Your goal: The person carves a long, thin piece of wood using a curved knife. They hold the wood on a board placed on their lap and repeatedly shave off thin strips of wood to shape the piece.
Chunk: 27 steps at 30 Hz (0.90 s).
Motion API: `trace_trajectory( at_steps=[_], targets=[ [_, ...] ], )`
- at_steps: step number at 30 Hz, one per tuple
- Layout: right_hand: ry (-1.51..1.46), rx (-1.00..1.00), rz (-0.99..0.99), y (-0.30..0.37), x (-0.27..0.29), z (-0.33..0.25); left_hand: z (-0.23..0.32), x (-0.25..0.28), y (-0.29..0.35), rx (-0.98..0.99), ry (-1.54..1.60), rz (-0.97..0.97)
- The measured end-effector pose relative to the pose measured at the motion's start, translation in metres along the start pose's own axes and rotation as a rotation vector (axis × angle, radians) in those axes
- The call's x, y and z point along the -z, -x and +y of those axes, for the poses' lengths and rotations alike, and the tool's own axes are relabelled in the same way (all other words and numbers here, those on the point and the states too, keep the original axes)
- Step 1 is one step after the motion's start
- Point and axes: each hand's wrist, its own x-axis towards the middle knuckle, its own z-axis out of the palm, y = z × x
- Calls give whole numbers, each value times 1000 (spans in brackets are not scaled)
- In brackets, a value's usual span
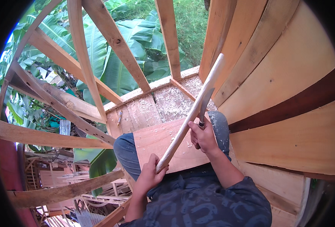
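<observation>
A long, pale wooden stick with a whittled surface slants up and to the right across my lap. My left hand is closed round its lower end. In my right hand is the handle of a knife with a curved blade; the blade stands up close along the stick's right side. Whether its edge touches the wood, I cannot tell. Under both hands a flat plywood board lies over my thighs, with a few shavings on it.
Curled wood shavings cover the plank floor ahead of my knees. A small pen-like object lies left of them. Upright wooden posts frame the far and left sides, with banana leaves beyond. A plank wall rises on the right.
</observation>
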Motion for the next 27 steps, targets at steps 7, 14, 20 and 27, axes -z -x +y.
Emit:
trace_trajectory(
  at_steps=[7,14,20,27],
  targets=[
    [615,206,-81,-8,9,-6,-21,-11,-17,99,682,-456],
    [1635,230,-41,-4,23,-17,-43,-22,-17,208,772,-348],
    [1924,209,-150,-24,20,-6,-42,-23,-19,267,719,-327],
    [2037,206,-205,-54,31,-3,-39,-22,-20,290,705,-303]
  ],
)
